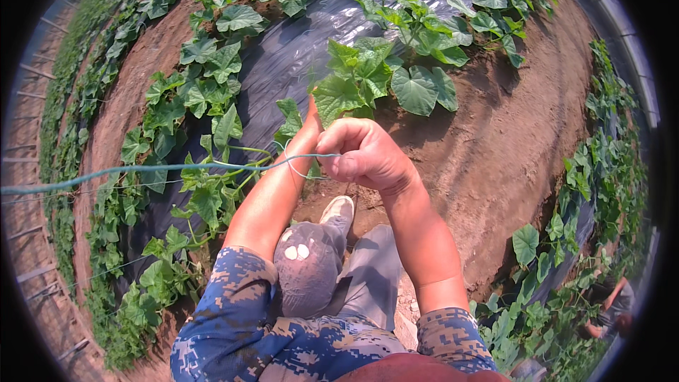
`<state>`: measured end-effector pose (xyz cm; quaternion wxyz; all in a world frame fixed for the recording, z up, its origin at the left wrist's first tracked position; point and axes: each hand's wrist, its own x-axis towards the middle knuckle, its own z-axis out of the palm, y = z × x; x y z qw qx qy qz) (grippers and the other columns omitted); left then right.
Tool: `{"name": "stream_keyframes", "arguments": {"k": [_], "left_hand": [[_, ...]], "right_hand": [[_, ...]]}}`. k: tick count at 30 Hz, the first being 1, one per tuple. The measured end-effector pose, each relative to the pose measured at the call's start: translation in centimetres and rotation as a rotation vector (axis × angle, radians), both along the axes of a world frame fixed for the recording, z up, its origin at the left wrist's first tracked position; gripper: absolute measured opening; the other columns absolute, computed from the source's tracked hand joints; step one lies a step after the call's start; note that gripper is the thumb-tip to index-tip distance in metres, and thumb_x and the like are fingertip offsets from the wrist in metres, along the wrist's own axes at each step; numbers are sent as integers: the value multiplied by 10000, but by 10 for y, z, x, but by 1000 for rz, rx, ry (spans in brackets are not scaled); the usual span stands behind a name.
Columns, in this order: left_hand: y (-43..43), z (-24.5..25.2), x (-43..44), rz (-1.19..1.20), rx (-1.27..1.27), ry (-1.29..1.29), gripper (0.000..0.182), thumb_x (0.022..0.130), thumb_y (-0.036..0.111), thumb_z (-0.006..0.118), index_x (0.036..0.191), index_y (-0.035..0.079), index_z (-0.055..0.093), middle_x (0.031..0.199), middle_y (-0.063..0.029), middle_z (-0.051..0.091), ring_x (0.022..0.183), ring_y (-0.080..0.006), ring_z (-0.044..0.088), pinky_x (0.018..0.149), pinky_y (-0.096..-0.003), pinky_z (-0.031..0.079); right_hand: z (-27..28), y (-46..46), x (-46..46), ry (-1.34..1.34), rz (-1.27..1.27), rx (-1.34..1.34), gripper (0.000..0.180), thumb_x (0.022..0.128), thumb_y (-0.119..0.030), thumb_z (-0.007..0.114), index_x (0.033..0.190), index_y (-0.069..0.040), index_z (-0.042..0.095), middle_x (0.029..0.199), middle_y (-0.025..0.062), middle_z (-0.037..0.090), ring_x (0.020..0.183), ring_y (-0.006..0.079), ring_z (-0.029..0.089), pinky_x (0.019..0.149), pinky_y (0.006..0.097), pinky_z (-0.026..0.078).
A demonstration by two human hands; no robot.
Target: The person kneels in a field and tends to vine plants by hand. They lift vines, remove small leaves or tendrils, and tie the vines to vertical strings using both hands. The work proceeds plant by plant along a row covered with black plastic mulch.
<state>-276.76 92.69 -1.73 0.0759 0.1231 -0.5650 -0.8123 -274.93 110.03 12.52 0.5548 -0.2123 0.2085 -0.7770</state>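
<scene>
My right hand (366, 153) is in front of me with thumb and forefinger pinched together on a blue-green twine (159, 167). The twine runs taut from the left edge of the view, and a thin loop of it hangs by my left forearm. My left hand (314, 114) reaches forward beneath the right one. Leaves of a young cucumber-like vine plant (347, 82) hide most of its fingers, so I cannot tell what they hold. The leaves stand just beyond both hands.
Black plastic mulch film (281, 53) covers the bed on the left. A row of leafy vines (204, 74) grows along it. Bare soil (493, 143) forms a path to the right, with more vines (604, 164) beyond. Another person (615, 302) is low among plants at the lower right.
</scene>
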Motion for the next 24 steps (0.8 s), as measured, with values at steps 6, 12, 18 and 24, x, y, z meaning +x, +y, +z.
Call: {"name": "stream_keyframes", "arguments": {"k": [6, 12, 18, 24], "left_hand": [[-26, -10, -14, 16, -429, 151, 97, 956, 94, 601, 942, 40, 681, 845, -48, 666, 702, -147, 630, 663, -300, 529], [-24, 6, -42, -19, 382, -244, 249, 948, 210, 556, 923, -3, 683, 832, -88, 676, 728, -195, 656, 688, -360, 542], [8, 14, -55, -211, -425, -80, 194, 915, 116, 642, 1045, -2, 723, 931, -65, 733, 813, -132, 654, 757, -313, 537], [-4, 30, -38, -305, -823, -62, 271, 847, 97, 766, 1109, 41, 723, 1014, -18, 750, 913, -62, 617, 811, -279, 519]], "right_hand": [[-47, 222, -59, 94, -820, 140, 140, 962, -191, 701, 1031, -72, 676, 805, -1, 480, 574, 55, 363, 464, 190, 284], [-8, 237, -34, 143, -1041, 422, 89, 984, -107, 631, 948, -31, 601, 725, -5, 479, 548, 53, 377, 437, 194, 280], [-56, 27, 52, 123, -141, 644, 125, 915, -180, 755, 955, -70, 710, 711, -73, 592, 551, 11, 456, 485, 199, 330], [-85, -29, 28, -75, -611, 571, 99, 934, -137, 736, 994, -60, 718, 802, -56, 639, 644, 21, 510, 554, 202, 391]]}}
